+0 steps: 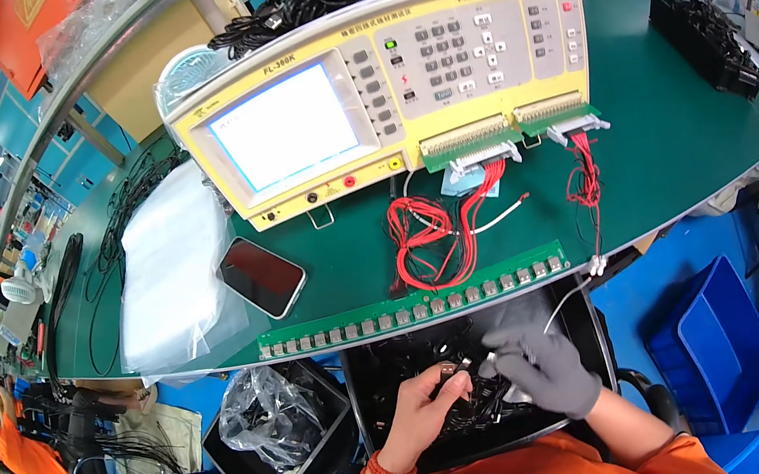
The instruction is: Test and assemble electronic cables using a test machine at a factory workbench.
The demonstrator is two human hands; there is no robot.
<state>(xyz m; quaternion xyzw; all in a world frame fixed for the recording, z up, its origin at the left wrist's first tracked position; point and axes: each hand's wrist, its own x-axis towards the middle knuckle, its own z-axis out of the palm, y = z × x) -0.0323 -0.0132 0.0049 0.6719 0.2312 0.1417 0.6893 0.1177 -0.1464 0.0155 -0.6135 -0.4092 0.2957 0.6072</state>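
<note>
My bare left hand [426, 405], with an orange-red bead bracelet at the wrist, pinches a black cable plug [449, 369] with a metal end. Opposite it is my right hand [554, 375] in a grey glove, fingers curled and a little blurred. A thin white cable [562, 303] runs down from a white junction of red wires to this glove; its end there is partly hidden. Both hands are over a black bin [363, 421] of tangled black cables. Just beyond them, a green board [413, 311] with a row of metal sockets lies along the table's edge.
On the green table [677, 139] stands a yellow cable tester [395, 92] with red wire bundles [435, 237] plugged in. A phone [263, 276] and plastic sheets [169, 264] lie left. A black box [278, 438] and a blue bin [709, 346] flank the cable bin.
</note>
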